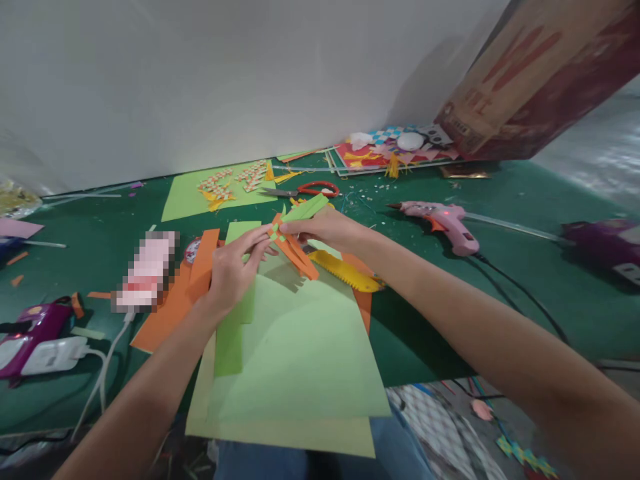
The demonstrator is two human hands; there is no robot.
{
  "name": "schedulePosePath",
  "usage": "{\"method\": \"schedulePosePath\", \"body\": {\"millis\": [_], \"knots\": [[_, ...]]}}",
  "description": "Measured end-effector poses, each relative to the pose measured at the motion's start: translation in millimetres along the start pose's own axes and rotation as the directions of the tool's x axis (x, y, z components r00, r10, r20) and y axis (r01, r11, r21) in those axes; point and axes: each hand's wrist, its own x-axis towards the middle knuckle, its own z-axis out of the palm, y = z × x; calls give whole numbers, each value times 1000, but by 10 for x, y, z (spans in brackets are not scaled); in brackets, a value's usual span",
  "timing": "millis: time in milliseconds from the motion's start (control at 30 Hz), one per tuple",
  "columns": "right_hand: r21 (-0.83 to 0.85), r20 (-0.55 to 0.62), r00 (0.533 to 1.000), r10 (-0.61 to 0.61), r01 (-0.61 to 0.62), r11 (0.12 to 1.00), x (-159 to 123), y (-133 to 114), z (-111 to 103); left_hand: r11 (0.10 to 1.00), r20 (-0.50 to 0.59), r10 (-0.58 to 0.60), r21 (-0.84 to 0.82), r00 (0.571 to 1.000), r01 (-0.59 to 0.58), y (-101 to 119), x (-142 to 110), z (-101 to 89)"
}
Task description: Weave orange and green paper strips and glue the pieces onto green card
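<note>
Left hand (231, 270) has its fingertips closed on the left edge of a small woven paper piece (276, 232); right hand (331, 228) pinches the other side, thumb at the weave. Piece is held up over the pale green sheet (300, 353), mid worktop (525, 200), green strips (307, 208) sticking out upper right, orange strips (296, 256) hanging lower right. Step looks like interlacing or tightening strips. Next move probably calls for a steady left pinch while the right works one loose end without creasing it. Scissors (281, 193) lie beyond, unused.
</note>
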Motion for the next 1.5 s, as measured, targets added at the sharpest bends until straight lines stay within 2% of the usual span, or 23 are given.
{"method": "schedulePosePath", "body": {"millis": [100,233,433,600,733,900,1067,1267,1367,1500], "knots": [[-31,6,1000,5,-5,1000,-5,11,-17,995,6,-53,-86,999,53,-10,3,21],[-85,19,990,140,-138,987,-9,26,-29,971,10,-104,-217,994,104,13,17,29],[69,20,983,183,-184,981,-6,23,36,956,24,-149,-253,989,150,28,11,32],[53,12,996,83,-84,995,14,45,30,972,25,-122,-200,992,125,31,7,26],[-102,-28,996,83,-85,991,-3,14,-5,978,42,-87,-189,995,93,31,10,17],[-144,71,997,40,-29,989,-32,-39,-34,970,65,-92,-219,994,105,18,0,14],[-187,119,992,52,-29,982,-45,-67,-56,959,72,-79,-267,994,96,21,5,14],[-204,182,983,25,13,979,-112,-222,-16,963,92,-73,-254,993,95,30,-1,12],[-200,176,984,-9,45,979,-115,-241,-5,957,112,-92,-263,989,119,58,0,8],[-183,198,980,-8,45,982,-86,-190,-9,926,160,-164,-314,973,207,98,23,-3]]}}
